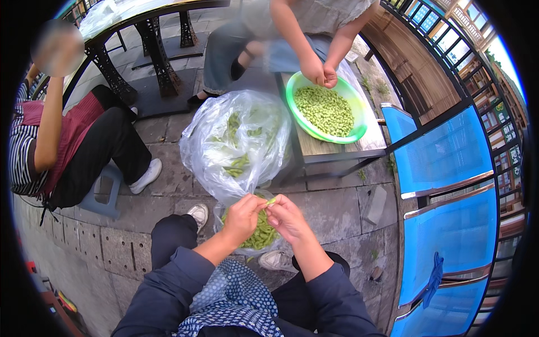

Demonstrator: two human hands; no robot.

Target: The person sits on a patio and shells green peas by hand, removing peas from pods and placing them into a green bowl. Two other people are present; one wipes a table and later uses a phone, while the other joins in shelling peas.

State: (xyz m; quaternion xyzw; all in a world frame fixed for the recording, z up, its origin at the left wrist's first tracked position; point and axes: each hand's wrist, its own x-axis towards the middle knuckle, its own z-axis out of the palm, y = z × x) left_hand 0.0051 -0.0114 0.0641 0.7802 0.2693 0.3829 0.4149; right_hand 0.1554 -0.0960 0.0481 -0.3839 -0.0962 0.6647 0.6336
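Note:
Between the fingertips of both my hands is a small green soybean pod. My left hand pinches its left end, and my right hand pinches the other. Below them, between my shoes, a clear plastic bag of pods sits on the paving, partly hidden by my hands. Just beyond stands a larger clear plastic bag with green pods showing through. A green plastic basin of shelled green beans rests on a low wooden bench ahead and to the right.
A person's hands meet over the basin's far rim. Another person sits at left on a grey plastic stool. Blue mesh seats line the right, with a blue cloth hanging there. A table with ornate metal legs stands behind.

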